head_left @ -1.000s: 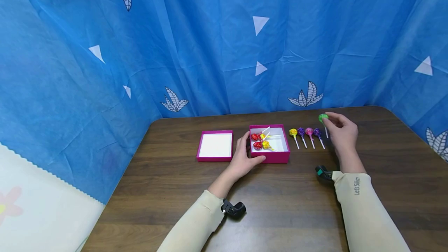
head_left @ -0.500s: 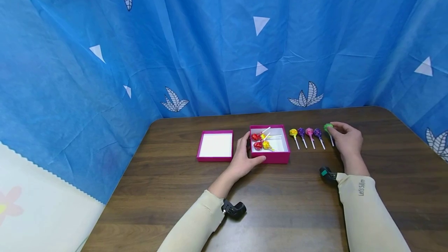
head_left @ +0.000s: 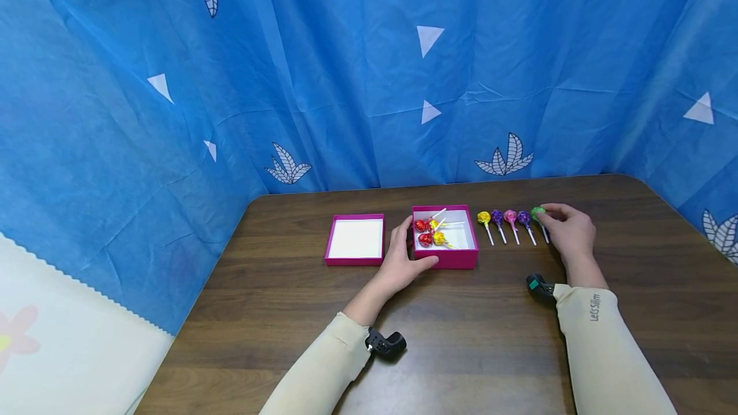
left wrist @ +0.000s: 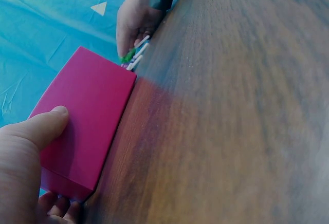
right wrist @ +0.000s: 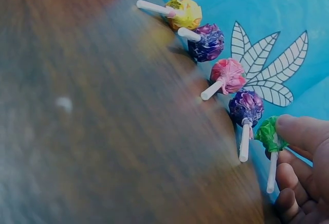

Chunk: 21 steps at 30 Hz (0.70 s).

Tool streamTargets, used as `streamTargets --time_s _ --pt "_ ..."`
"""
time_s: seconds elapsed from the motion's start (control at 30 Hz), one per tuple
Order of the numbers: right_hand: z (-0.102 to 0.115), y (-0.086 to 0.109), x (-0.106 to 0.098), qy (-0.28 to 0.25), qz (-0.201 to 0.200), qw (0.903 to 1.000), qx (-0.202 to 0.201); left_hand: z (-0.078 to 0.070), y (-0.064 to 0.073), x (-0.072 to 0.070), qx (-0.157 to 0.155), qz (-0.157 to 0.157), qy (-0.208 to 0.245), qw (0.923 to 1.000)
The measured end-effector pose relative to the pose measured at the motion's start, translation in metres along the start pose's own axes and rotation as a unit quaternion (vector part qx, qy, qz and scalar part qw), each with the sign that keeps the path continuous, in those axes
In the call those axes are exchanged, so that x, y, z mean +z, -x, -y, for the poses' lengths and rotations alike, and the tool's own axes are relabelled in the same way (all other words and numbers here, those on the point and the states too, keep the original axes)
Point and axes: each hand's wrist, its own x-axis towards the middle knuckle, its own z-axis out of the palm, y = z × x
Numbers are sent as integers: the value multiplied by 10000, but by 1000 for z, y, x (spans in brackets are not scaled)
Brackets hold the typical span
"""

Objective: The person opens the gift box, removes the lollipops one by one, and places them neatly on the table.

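Head view: I record the right hand (head_left: 571,234) pinching the green lollipop (head_left: 537,212) between thumb and fingers, just right of a purple lollipop (head_left: 524,218) on the table (head_left: 473,338). I find the left hand (head_left: 398,266) gripping the pink box (head_left: 457,260), thumb against its near wall; red lollipops (head_left: 425,239) and yellow lollipops (head_left: 439,238) lie inside. A shallow lid (head_left: 356,239) rests just beside that hand.
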Motion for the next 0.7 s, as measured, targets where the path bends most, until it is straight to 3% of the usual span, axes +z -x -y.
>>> streamTargets --time_s 0.7 --pt "-2 0 2 415 87 9989 -204 1 0 0 -27 -5 -4 10000"
